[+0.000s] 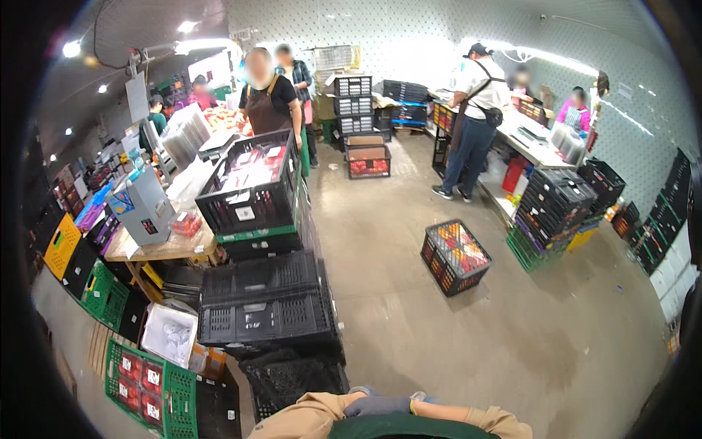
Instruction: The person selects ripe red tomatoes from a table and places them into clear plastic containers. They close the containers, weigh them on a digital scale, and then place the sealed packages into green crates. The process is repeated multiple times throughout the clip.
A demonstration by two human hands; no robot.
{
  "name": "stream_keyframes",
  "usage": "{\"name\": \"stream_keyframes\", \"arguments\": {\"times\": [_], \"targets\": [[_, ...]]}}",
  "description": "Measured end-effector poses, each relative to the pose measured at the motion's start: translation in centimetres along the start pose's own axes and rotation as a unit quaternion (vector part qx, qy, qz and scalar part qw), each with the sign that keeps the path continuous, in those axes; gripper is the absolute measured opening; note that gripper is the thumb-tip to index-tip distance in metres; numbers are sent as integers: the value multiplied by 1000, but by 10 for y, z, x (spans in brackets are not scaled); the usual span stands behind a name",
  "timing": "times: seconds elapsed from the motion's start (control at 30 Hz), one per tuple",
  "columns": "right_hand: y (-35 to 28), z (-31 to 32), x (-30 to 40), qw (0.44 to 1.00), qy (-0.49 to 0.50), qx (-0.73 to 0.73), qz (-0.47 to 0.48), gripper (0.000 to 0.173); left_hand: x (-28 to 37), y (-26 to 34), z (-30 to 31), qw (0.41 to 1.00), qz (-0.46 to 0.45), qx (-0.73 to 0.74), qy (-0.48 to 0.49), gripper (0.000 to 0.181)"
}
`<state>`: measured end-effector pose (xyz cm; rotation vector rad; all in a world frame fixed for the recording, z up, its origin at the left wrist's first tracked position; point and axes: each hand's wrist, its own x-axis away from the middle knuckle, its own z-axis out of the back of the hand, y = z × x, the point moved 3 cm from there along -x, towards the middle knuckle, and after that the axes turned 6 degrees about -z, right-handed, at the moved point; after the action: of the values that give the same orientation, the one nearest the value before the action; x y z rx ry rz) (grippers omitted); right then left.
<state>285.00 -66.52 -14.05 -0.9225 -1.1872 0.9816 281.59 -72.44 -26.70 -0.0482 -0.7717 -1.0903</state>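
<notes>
At the bottom edge, my right hand (378, 406) wears a grey glove and lies across the front of my body, over my left wrist (350, 400). My left hand is mostly hidden behind that glove and the dark green garment. Whether either hand's fingers are closed cannot be told, and no held object shows. A stack of black folded plastic crates (263, 318) stands just left and ahead. On the floor ahead and to the right sits a black crate (456, 258) filled with red and orange packed produce.
A black crate of red packs (247, 175) tops a stack beside a wooden table (164, 249) at left. A green crate (181, 398) holds packed red fruit. Folded crates (554, 208) stand right, by a worker (477, 110) at a bench. Another person (271, 104) stands at left.
</notes>
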Motion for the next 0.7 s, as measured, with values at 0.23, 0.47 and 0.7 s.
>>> {"name": "stream_keyframes", "arguments": {"times": [0.23,0.47,0.7], "targets": [[-169,206,110,909,113,400,-27,23,-5,-75,107,864,209,338,310,39],[-273,339,124,795,157,582,64,11,57,-145,-210,851,357,199,330,52],[-303,459,75,788,150,595,40,12,58,-297,2,788,416,401,210,47]]}}
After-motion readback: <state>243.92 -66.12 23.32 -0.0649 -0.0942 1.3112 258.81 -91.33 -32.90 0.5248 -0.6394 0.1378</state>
